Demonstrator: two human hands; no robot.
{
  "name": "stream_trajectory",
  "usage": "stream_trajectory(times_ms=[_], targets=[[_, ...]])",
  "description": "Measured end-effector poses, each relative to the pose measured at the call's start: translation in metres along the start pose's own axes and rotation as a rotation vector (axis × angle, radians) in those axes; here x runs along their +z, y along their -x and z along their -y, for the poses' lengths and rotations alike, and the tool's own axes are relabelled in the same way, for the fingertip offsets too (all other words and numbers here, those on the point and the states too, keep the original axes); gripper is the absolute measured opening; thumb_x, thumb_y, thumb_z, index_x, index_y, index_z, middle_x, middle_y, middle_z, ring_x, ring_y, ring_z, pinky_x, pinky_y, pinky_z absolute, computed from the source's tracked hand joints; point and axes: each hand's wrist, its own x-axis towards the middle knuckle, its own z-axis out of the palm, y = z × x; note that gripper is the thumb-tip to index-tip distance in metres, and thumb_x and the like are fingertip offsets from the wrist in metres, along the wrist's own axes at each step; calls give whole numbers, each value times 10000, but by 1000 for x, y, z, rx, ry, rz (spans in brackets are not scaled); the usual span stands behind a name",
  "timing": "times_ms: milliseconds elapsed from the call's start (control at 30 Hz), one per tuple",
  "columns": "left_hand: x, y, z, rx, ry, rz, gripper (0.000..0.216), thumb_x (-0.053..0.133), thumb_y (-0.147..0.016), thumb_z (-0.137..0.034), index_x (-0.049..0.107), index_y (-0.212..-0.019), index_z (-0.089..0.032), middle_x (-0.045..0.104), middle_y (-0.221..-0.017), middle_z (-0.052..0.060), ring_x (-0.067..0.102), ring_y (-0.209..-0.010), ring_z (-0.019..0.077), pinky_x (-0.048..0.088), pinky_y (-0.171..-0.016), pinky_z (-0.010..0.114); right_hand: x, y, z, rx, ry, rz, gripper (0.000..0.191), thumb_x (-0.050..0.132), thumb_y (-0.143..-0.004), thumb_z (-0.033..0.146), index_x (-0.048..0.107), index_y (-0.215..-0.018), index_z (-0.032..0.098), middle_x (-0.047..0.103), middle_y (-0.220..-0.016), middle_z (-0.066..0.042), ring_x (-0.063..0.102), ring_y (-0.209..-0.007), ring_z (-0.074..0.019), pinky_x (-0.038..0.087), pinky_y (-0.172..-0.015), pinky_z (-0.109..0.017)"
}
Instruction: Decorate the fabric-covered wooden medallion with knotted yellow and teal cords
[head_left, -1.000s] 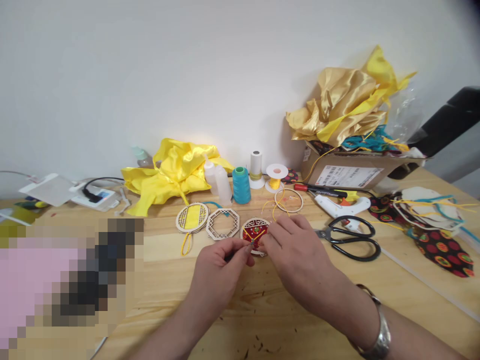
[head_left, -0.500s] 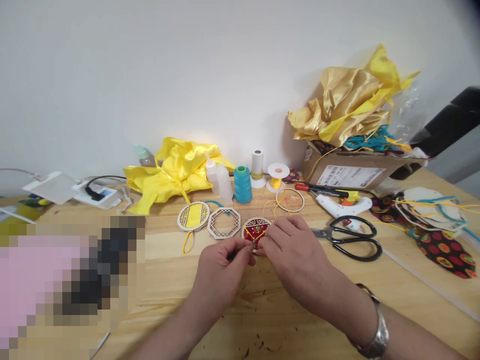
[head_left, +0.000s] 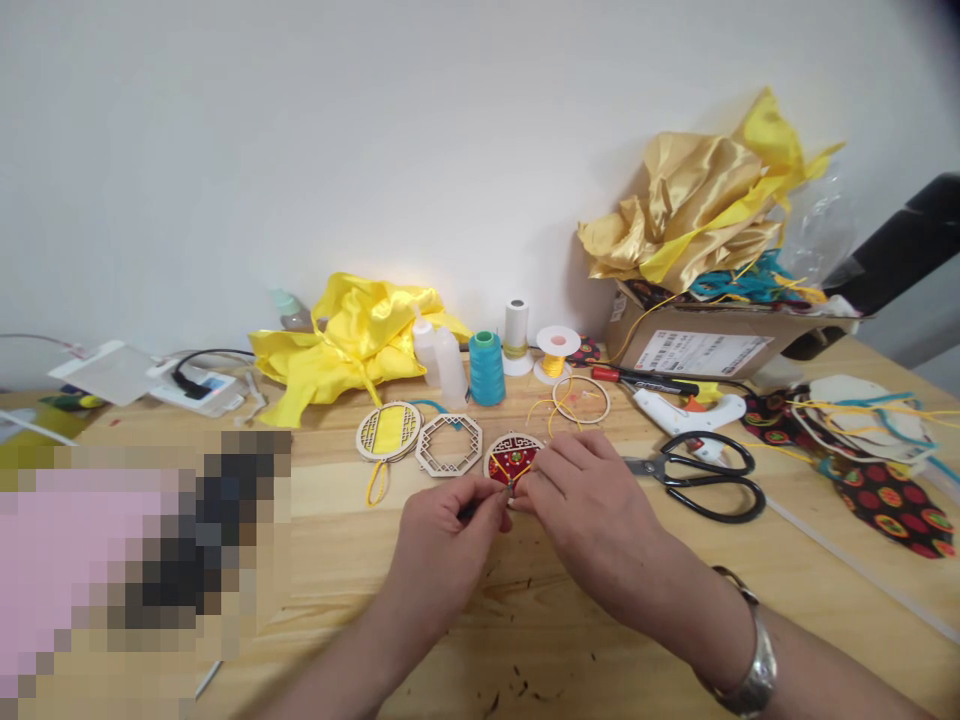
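Note:
My left hand (head_left: 448, 535) and my right hand (head_left: 592, 515) meet at the middle of the table, fingertips pinched close together on a thin yellow cord (head_left: 523, 471). The cord forms a V over a round wooden-framed ornament (head_left: 501, 456) with red patterned cloth, whose lower part my fingers cover. Something small and greenish shows where the cord ends meet; I cannot make out what. To the left lie an octagonal wooden lattice frame (head_left: 425, 463) and a round lattice ornament with yellow cloth (head_left: 388, 430). Black-handled scissors (head_left: 716, 516) rest right of my right hand.
Behind stand a teal thread cone (head_left: 486, 370), white squeeze bottles (head_left: 449, 370) and a yellow cord spool (head_left: 556, 363). A white glue gun (head_left: 694, 418) lies near a cardboard box (head_left: 637, 335) of fabric. Yellow satin (head_left: 337, 345) is heaped at the wall; patterned cloth (head_left: 892, 505) lies right.
Almost nothing differs. Both hands keep their pinch over the ornament, and the whole view has shifted very slightly.

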Motion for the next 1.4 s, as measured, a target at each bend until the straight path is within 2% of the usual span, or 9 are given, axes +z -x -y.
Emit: stream_trajectory(times_ms=[233,467,667,833,1167,1400], targets=[[0,2,1,45,-7,-5,158,574,-714,-228,712,-637,-216,672,-566,-5,585,-561,170,406,-539,246,0,0,0,3,-28,14,87,583,-826,155,569,-741,171,580,-763,-37,432,-745,-204,303,-689,-359],[0,3,3,109,-30,-4,173,558,-717,-191,721,-670,-225,676,-574,-16,587,-564,160,417,-570,244,2,1,-1,52,-185,40,101,549,-830,116,556,-749,177,564,-787,-30,437,-765,-189,322,-717,-341],[-1,3,-1,18,15,-1,160,573,-693,-202,690,-585,-217,644,-535,-16,532,-523,144,366,-489,222,-5,-3,-1,144,-382,114,172,446,-881,135,566,-759,155,575,-841,-55,460,-813,-179,364,-748,-319],[-3,1,-3,-28,47,13,170,585,-689,-211,666,-540,-206,629,-520,-26,500,-511,127,362,-501,215,-9,-5,-2,174,-478,118,197,429,-887,139,564,-745,159,569,-827,-50,462,-810,-168,369,-738,-303],[-5,-1,-1,-51,49,64,188,584,-716,-264,659,-559,-194,640,-552,-26,522,-565,133,378,-564,226,-8,-5,-3,194,-539,132,193,423,-887,120,558,-755,162,559,-825,-39,467,-796,-160,373,-739,-299],[-5,-3,-1,-79,86,56,174,611,-704,-269,657,-550,-200,641,-532,-35,528,-551,128,385,-557,218,-7,-4,-4,180,-516,137,197,404,-894,106,542,-764,159,556,-809,-36,469,-774,-155,375,-726,-289]])
